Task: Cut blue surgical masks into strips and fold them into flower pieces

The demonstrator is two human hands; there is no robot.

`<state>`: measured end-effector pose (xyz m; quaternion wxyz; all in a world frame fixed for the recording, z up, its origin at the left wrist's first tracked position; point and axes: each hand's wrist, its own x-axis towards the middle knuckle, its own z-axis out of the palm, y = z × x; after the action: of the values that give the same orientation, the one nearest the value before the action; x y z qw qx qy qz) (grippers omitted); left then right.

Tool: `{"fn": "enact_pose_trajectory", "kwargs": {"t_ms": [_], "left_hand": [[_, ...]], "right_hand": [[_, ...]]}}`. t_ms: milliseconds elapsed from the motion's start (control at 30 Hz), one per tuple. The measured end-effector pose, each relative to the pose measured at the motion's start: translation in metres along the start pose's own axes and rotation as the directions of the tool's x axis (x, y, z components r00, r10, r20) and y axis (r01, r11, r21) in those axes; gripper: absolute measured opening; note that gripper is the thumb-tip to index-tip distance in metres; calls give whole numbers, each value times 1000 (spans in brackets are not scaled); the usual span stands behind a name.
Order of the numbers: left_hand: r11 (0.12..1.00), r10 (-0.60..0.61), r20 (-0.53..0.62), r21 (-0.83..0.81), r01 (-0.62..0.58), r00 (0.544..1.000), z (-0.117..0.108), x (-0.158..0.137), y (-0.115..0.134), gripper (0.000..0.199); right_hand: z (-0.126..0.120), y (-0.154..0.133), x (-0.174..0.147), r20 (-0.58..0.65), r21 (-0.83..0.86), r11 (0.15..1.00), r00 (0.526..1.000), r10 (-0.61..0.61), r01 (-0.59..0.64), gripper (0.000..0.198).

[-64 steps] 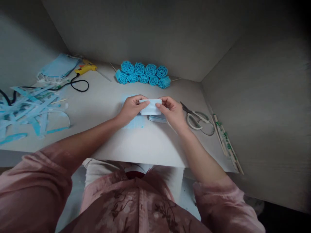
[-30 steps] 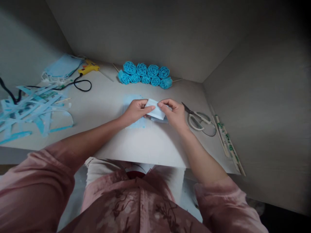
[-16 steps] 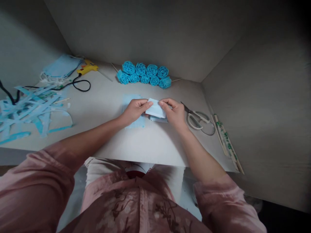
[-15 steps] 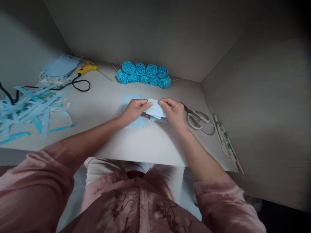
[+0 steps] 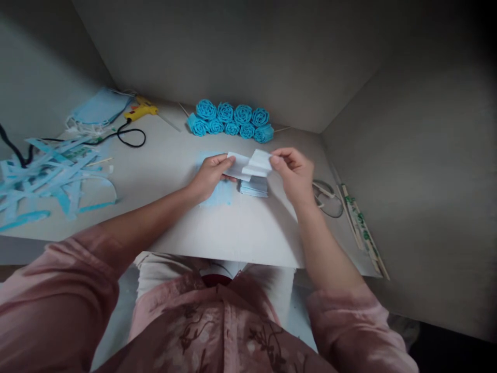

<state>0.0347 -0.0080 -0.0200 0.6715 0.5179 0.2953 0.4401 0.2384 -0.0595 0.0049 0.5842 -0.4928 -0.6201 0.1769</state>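
Note:
My left hand (image 5: 213,173) pinches a pale folded sheet (image 5: 239,166) of thin, fabric-like material by its left end. The right end of the sheet, creased into steps, is between the thumb and fingers of my right hand (image 5: 294,168). Just below it, a small stack of pale blue folded pieces (image 5: 253,187) lies on the table. Under and beside my left hand is a flat light blue sheet (image 5: 218,196), partly covered by the hand. Scissors (image 5: 328,192) lie right of my right hand, which hides their blades.
Blue rolled flowers (image 5: 232,118) sit in two rows at the back. Far left are a yellow glue gun (image 5: 142,110) with a black cord, face masks (image 5: 99,106) and a heap of blue strips (image 5: 50,173). Wooden sticks (image 5: 363,228) lie along the right edge; walls enclose the table (image 5: 233,235).
My right hand has moved right and slightly up, drawing the folded sheet out wider between my hands. The stack beneath is more exposed, and the scissors are more covered.

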Motion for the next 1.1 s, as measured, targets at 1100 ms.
{"fn": "enact_pose_trajectory", "kwargs": {"t_ms": [1100], "left_hand": [[998,23,187,-54,-13,982,7,-6,0,34]], "right_hand": [[25,-5,-12,66,-84,984,984,164,-159,19]]}}
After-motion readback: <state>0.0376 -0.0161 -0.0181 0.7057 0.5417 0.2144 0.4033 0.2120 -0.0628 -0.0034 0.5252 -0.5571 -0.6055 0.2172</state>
